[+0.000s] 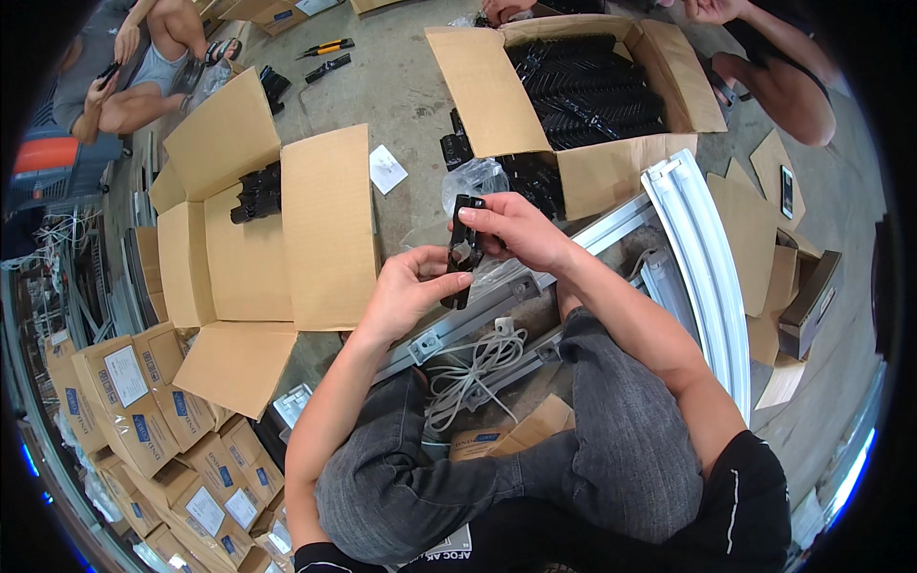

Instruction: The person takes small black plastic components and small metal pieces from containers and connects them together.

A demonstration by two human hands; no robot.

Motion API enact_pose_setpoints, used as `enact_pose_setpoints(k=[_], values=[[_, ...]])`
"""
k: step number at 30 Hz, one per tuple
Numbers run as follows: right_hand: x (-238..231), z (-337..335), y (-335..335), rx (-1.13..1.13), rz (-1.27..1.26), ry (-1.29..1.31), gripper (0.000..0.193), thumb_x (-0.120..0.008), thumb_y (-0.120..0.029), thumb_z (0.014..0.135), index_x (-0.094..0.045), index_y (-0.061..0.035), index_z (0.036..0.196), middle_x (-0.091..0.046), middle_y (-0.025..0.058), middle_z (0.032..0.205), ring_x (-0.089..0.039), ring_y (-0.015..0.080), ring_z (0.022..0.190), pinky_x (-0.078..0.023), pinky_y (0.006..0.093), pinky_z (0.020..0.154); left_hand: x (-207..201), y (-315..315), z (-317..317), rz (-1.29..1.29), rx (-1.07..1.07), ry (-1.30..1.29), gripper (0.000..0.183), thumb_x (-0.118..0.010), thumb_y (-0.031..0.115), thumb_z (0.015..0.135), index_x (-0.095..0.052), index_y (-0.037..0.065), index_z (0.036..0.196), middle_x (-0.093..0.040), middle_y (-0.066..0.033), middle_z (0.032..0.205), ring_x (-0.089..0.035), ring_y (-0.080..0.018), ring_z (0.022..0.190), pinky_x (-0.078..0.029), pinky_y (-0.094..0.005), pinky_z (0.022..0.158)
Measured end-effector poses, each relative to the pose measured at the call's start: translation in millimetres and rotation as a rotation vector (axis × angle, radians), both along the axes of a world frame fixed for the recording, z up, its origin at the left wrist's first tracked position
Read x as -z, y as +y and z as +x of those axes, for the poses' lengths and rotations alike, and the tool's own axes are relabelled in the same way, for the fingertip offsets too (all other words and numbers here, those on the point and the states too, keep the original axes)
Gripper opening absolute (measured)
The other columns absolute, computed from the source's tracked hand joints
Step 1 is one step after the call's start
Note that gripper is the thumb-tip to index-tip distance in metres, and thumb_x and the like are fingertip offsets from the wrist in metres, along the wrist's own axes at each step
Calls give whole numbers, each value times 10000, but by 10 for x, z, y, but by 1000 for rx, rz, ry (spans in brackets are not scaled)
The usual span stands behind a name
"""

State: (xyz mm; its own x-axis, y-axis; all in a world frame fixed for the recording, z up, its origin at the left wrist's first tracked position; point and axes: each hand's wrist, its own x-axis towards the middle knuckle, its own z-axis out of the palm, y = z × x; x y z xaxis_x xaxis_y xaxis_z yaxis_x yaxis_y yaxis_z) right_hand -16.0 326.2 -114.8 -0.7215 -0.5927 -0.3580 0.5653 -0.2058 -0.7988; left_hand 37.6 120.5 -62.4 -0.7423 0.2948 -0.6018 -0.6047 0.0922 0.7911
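Both my hands hold one long, narrow black plastic part (463, 253) upright in front of me. My left hand (409, 288) pinches its lower end between thumb and fingers. Near the upper end, my right hand (523, 231) grips it with the thumb on its face. Beyond my hands, an open cardboard box (626, 167) is packed with rows of black parts (592, 91). On the left stands another open box (330, 239) with a few black parts (256, 194) inside. More black pieces and a clear plastic bag (475, 181) lie just past my right hand.
White metal rails (702, 258) lie around my legs, with a bundled white cable (478, 372) between them. Stacked cartons (134, 401) fill the lower left. A phone (787, 191) rests on cardboard at right. Other people (153, 57) crouch at both upper corners. A paper slip (387, 170) lies on the floor.
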Motion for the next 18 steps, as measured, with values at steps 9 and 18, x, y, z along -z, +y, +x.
enact_pose_setpoints(k=[9, 18], values=[[39, -9, 29, -7, -22, -5, 320, -609, -355, 997, -694, -47, 1018, -525, -74, 660, -407, 14, 536, -289, 197, 477, -63, 4, -28, -34, 29, -14, 418, -801, 74, 826, -608, -71, 1167, -714, -122, 1004, -668, -135, 887, -545, -274, 790], [41, -4, 29, 25, -36, -3, 318, -605, -353, 1000, -694, -48, 1019, -535, -80, 676, -411, 13, 532, -293, 194, 477, -76, 18, -15, -69, 66, -32, 342, -819, 133, 803, -687, -10, 1085, -724, -59, 947, -650, -100, 828, -491, -246, 717]])
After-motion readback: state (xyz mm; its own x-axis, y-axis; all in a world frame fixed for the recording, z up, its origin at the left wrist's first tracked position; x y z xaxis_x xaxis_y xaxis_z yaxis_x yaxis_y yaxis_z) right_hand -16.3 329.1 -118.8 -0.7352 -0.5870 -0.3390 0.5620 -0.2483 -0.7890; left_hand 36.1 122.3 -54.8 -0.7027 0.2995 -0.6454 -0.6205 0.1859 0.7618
